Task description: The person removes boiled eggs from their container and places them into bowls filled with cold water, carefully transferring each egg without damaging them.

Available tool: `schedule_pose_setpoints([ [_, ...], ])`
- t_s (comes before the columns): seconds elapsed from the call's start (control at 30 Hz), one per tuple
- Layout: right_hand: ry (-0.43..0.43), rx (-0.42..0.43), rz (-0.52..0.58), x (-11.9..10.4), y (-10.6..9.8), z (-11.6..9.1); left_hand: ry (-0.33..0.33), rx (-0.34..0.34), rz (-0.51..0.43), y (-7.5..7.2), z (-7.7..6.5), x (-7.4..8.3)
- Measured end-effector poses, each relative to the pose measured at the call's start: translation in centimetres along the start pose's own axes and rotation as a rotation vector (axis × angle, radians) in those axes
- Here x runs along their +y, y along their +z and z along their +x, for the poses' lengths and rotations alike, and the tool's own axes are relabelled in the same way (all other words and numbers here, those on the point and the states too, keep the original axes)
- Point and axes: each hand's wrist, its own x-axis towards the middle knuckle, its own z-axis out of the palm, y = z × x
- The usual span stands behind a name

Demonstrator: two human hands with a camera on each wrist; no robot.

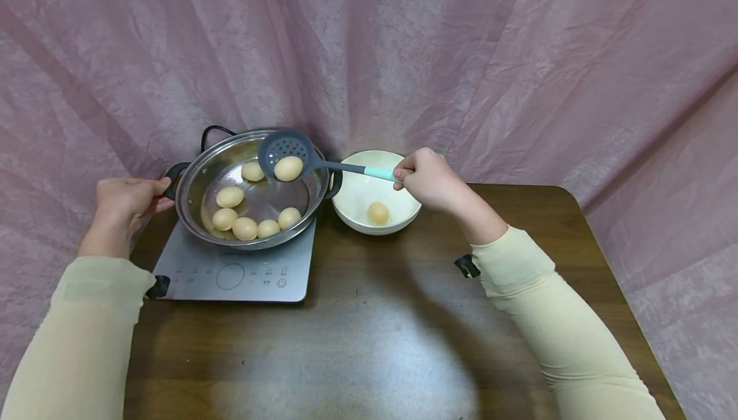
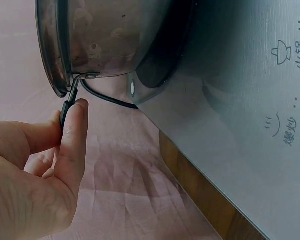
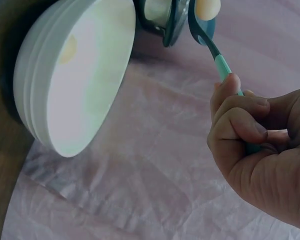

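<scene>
My left hand (image 1: 129,199) pinches the black side handle (image 2: 67,107) of a steel pot (image 1: 193,209). Several pale eggs (image 1: 245,228) lie in the pot, mostly along its near side. With curled fingers my right hand (image 1: 429,178) grips the mint-green handle of a grey slotted skimmer (image 1: 286,143). One egg (image 1: 288,168) rests in the skimmer's head, which is held above the right part of the pot. Right of the pot stands a white bowl (image 1: 352,199) with a single egg (image 1: 378,213) inside. The skimmer's shaft passes over the bowl's far part.
Under the pot sits a flat silver induction cooker (image 1: 230,276) with printed controls along its front. A black cord (image 1: 216,129) loops behind the pot. All stand on a brown wooden table (image 1: 346,324), with a pink curtain (image 1: 369,55) hanging close behind.
</scene>
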Motion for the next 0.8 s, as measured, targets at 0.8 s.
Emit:
schedule_pose_setpoints([
  [0.8,0.070,0.092,0.050,4.3,-5.6,-2.3,0.016,0.001,-0.028,-0.4,0.1,0.0],
])
